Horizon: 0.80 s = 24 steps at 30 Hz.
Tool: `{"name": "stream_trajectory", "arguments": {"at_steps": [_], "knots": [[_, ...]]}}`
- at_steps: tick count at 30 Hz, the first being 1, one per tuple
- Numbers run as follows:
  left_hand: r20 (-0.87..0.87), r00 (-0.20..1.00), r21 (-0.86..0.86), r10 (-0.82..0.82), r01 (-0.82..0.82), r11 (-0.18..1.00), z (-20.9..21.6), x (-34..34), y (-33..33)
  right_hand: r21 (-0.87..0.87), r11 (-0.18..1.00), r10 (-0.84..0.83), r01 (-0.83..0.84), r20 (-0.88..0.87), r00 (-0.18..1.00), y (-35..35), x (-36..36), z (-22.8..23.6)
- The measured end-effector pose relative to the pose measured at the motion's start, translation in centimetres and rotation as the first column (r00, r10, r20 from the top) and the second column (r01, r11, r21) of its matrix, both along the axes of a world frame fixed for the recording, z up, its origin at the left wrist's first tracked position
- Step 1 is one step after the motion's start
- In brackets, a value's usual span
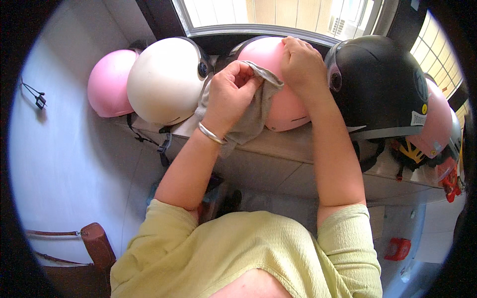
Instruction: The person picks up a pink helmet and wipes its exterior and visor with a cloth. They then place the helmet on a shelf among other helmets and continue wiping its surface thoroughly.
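My left hand (pixel 229 92) is closed on a grey cloth (pixel 252 115), pinching its upper edge between thumb and fingers. The cloth hangs down in front of a pink helmet (pixel 289 108) and covers part of its left side. My right hand (pixel 304 67) grips the upper right of that same helmet, its fingers bent over the shell. Just left of the cloth sits a white helmet (pixel 161 82) with a black round fitting. A large black helmet (pixel 375 82) stands close to my right forearm.
The helmets stand in a row on a tiled ledge (pixel 278 149) below a window (pixel 283 15). A smaller pink helmet (pixel 112 82) is at the far left, another pink helmet (pixel 435 121) at the right. Straps dangle over the ledge. A brown bag (pixel 97 243) lies lower left.
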<state>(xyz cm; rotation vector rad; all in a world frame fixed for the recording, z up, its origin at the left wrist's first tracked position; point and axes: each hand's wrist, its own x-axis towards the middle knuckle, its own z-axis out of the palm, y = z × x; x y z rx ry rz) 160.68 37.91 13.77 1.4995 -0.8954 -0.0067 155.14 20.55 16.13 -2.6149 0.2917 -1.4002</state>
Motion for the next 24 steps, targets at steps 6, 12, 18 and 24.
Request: {"name": "stream_trajectory", "arguments": {"at_steps": [6,12,18,24], "knots": [[-0.129,0.991,0.021,0.022,-0.019,1.0,-1.3,0.6,2.5,-0.05,0.999,0.001,0.001,0.052,0.999,0.3,0.5,-0.5],[-0.073,0.997,-0.011,-0.002,0.001,1.0,0.4,-0.3,0.3,-0.012,1.0,0.008,-0.008,0.02,1.0,0.1,-0.5,0.1],[-0.108,0.992,0.009,0.068,-0.068,0.998,1.1,-0.7,-0.1,-0.024,1.0,-0.007,0.005,-0.06,0.998,0.1,-0.3,0.3],[-0.176,0.983,-0.042,0.058,-0.066,0.997,-1.4,-1.5,0.6,-0.061,0.998,-0.001,0.004,0.047,0.999,0.0,0.3,-0.8]]}}
